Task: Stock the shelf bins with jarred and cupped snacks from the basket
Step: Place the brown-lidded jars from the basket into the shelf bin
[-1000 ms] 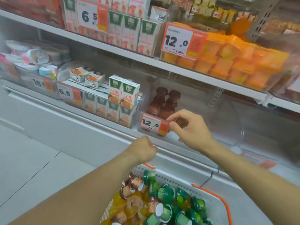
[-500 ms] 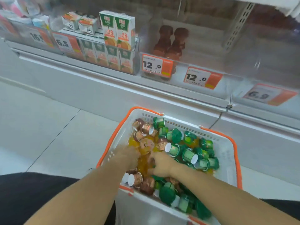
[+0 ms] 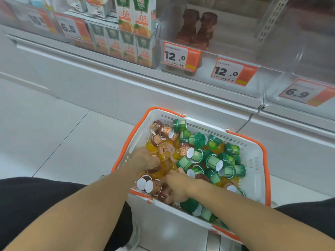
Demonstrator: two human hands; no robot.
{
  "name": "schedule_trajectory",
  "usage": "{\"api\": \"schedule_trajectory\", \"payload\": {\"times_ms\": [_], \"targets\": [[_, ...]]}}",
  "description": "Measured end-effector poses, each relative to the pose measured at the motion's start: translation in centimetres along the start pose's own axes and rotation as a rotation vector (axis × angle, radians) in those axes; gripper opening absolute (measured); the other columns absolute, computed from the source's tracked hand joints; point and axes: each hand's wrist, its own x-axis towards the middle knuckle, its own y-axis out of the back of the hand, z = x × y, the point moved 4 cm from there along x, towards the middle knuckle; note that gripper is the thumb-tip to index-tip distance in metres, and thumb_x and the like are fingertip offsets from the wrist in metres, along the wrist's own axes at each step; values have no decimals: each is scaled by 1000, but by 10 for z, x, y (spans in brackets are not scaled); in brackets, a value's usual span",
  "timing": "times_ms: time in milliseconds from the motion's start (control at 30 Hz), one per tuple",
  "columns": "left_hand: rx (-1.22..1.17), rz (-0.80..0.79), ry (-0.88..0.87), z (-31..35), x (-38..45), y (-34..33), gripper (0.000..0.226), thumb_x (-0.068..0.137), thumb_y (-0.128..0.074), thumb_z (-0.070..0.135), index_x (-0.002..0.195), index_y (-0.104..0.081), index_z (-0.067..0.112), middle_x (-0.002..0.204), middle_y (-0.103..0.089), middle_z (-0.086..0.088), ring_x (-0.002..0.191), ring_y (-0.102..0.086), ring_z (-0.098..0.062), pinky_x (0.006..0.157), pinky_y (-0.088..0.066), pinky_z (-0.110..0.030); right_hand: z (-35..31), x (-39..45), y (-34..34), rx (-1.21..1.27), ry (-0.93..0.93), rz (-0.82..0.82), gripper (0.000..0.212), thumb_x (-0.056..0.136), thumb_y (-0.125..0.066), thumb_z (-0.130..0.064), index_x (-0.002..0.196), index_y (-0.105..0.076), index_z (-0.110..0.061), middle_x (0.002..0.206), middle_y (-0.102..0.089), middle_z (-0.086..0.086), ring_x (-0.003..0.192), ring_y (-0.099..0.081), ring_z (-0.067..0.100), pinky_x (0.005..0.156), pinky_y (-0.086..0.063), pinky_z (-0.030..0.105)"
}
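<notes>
Pale floor tiles [image 3: 54,134] fill the left and middle of the frame, with a white shelf unit running along the top. Nearest, at the bottom, 2 bare forearms reach up from the lower corners over dark clothing.

Both hands are down inside a white basket [image 3: 253,160] with an orange rim, which sits at lower centre right on the floor. The left hand [image 3: 146,159] is buried among the orange jelly cups [image 3: 163,151] at the basket's left side; its fingers curl downward, but I cannot tell whether they grip anything. The right hand [image 3: 178,187] lies near the basket's near edge, fingers curled round a brown jar [image 3: 163,195]. Just left of it are more brown jars [image 3: 152,185] with white bases. Green-lidded jars [image 3: 212,160] crowd the right half of the basket, and a few brown ones [image 3: 163,132] lie at its far left corner.

Beyond, on the shelf, a clear bin [image 3: 208,49] in the upper centre holds 2 stacks of brown jars [image 3: 197,28] behind a price tag [image 3: 181,56] reading "12.0". To its right a second tag [image 3: 233,72] also reads "12.0", and a third [image 3: 306,92] at the right edge reads "6.9". Upper left, green and white juice cartons [image 3: 135,15] show "100%" upside down; tags there read "6.5" [image 3: 72,29] and, blurred, "16".
</notes>
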Motion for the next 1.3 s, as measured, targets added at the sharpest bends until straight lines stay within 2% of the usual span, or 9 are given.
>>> {"api": "schedule_trajectory", "payload": {"times_ms": [133,267,400,500,700,1000,1100,1200,1300], "targets": [[-602,-345,130,20,-28,35,33,86,-76,30,105,-59,10,98,-63,-10,88,-65,-21,76,-57,-32,5,-11,22,224,0,6,54,84,-77,-29,133,-57,-19,119,-59,2,100,-54,17,86,-46,29],[-598,-344,-66,79,-49,111,31,87,-71,42,102,-67,15,93,-67,-9,77,-66,-18,71,-56,-28,27,-41,102,369,-45,174,61,87,-75,-32,140,-48,-21,128,-57,0,110,-59,17,99,-50,34],[-445,-201,-223,133,-70,172,36,86,-73,41,107,-69,11,102,-73,-12,85,-70,-22,74,-59,-31,61,-95,193,573,-56,417,40,89,-74,-25,126,-61,-15,119,-66,3,108,-64,22,94,-51,26],[-495,-195,-279,150,-84,175,30,83,-79,26,95,-68,1,104,-73,-17,90,-73,-27,71,-60,-31,68,-133,236,1133,100,558,32,99,-58,-13,128,-59,1,123,-67,17,115,-65,29,98,-53,29],[-727,-636,-441,175,-111,136,32,89,-63,22,115,-58,3,105,-64,-23,90,-65,-34,58,-54,-29,68,-160,255,1945,341,721,44,104,-41,-24,133,-54,6,124,-60,28,111,-61,44,86,-59,40],[-663,-685,-479,214,-142,108,77,92,-35,71,109,-71,6,83,-64,-23,60,-61,-32,52,-35,-28,70,-168,258,1849,249,746,53,107,-25,-40,126,-65,-12,126,-66,18,109,-58,29,105,-41,50],[-824,-686,-546,226,-146,105,72,89,-42,69,114,-67,6,81,-64,-18,59,-61,-30,52,-18,-30,57,-165,261,1826,316,683,57,107,-20,-39,119,-67,-8,102,-74,15,79,-64,27,80,-45,42],[-926,-663,-607,231,-147,107,66,92,-41,65,111,-64,7,81,-66,-13,61,-62,-25,49,-18,-28,49,-159,262,1780,325,637,52,106,-23,-38,123,-59,-5,67,-62,8,59,-47,28,55,-48,33],[-931,-490,-603,230,-148,111,61,91,-43,66,105,-69,12,86,-70,-12,65,-66,-25,54,-34,-27,55,-158,266,1756,277,720,47,105,-35,-37,124,-61,-3,80,-59,10,60,-54,19,52,-48,32]]}}
